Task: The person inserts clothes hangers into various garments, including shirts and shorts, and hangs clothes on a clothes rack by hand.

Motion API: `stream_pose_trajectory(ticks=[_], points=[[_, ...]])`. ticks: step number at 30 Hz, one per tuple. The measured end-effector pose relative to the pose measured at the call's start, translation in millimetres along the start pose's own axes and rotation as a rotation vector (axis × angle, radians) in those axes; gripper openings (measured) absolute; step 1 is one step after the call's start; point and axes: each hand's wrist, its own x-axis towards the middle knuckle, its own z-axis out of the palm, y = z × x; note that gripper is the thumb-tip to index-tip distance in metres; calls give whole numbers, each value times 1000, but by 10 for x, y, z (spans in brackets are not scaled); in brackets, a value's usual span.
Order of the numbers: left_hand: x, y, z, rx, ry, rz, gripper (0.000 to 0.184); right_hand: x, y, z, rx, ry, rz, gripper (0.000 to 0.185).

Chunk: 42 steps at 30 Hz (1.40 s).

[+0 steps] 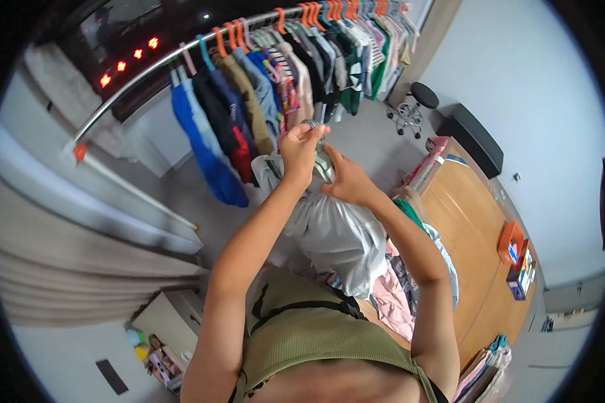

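A white, silky-looking garment (339, 238) hangs in front of my body from a pale hanger (323, 166). My left hand (300, 153) pinches the top of the hanger near its grey hook, with thumb and fingers pressed together. Just below and to the right, my right hand (349, 180) is at the hanger's shoulder by the garment's neckline, thumb and fingers on either side of it. Part of the right hand's grip is hidden by the cloth and hanger.
Ahead, a metal rail (148, 70) carries many clothes on orange, blue and pink hangers. At right stands a wooden table (474, 228) with an orange tray (510, 242) and a small box (521, 270). Pink cloth (391, 302) lies at its near edge. A black stool (423, 96) stands behind.
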Motion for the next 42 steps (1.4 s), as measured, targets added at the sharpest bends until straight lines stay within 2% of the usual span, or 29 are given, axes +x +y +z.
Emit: stream_pose_trajectory(ticks=[5,8,12,15,21,23,24,27,32,36,39,42], points=[[-309,479,-538,35,175,121,12,98,-691,207,67,-231,-73,89],[-405,792,-923,40,286,195,10,283,-944,566,169,-211,-291,88],[-403,1182,-1411,97,373,270,9,573,-1425,933,272,-272,-358,89],[-257,1453,-1736,162,392,316,13,807,-1807,1071,215,-276,-318,89],[271,2053,-2205,280,330,399,23,1522,-2419,1366,235,-124,-290,89],[517,2249,-2332,292,309,452,17,1852,-2582,1478,287,-90,-283,88],[622,2333,-2401,300,299,472,14,2019,-2656,1562,287,-5,-349,88],[987,2582,-2630,426,238,494,19,2461,-2842,1722,332,114,-410,89],[1471,2844,-3011,452,180,512,29,3047,-3124,1884,251,202,-398,95],[1607,2819,-3278,683,309,612,33,3369,-3230,1987,240,162,-283,96],[1735,2529,-3586,714,442,558,36,3649,-3156,2175,202,175,-225,95],[1736,2423,-3634,630,516,317,36,3779,-3106,2265,219,208,-272,91]])
